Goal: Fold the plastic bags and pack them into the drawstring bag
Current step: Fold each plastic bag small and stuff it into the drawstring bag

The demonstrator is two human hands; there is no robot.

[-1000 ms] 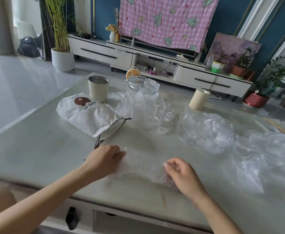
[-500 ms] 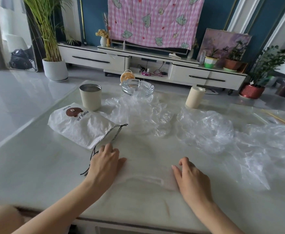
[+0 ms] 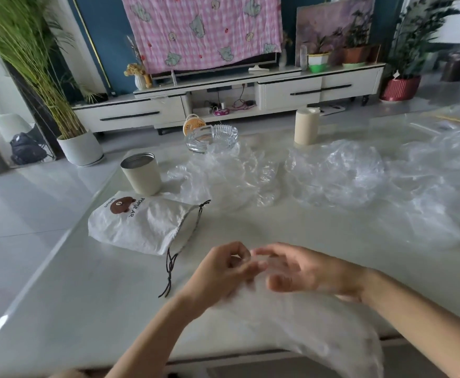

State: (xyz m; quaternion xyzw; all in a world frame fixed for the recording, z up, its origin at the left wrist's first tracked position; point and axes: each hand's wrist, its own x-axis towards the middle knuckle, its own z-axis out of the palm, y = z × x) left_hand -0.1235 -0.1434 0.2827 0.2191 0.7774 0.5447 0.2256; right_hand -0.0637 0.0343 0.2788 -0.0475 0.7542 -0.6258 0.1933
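Pinching the top of a clear bag (image 3: pixel 305 331) with curled left fingers (image 3: pixel 246 268), lifted off the bench (image 3: pixel 59 296), and touching it with right fingers (image 3: pixel 275 249) spread and relaxed, tips all but meeting the left ones, though blurred. Hanging from the fingers, draped down past the right wrist over the near bench edge. Beyond the left fingers and to their left, drawstring bag (image 3: pixel 141 227) lying flat, mouth and cord (image 3: pixel 170 268) toward them; farther beyond both, well apart, loose bags (image 3: pixel 346 175) crumpled across the bench.
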